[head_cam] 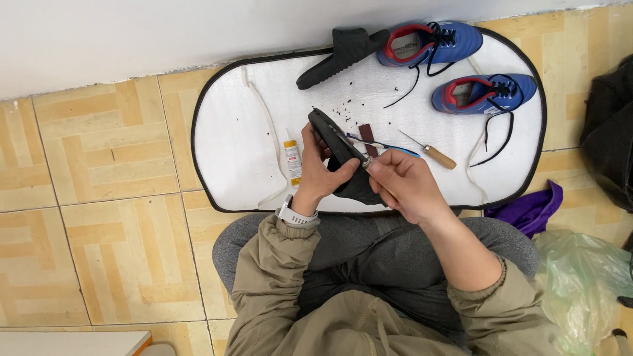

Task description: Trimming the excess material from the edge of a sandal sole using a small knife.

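My left hand [315, 170] grips a black slide sandal [337, 148], holding it on edge above the white mat [231, 132]. My right hand [403, 184] pinches a small tool with a metal tip against the sandal's edge near its middle. A matching black slide sandal [339, 56] lies at the mat's far side. An awl with a wooden handle [432, 153] lies on the mat just beyond my right hand. A small glue tube [292, 160] lies left of my left hand.
Two blue sports shoes [432, 41] [484, 92] with black laces sit on the mat's far right. Small black scraps dot the mat. A purple cloth [531, 209], a green plastic bag [587, 290] and a black bag [610, 132] lie on the tiled floor at right.
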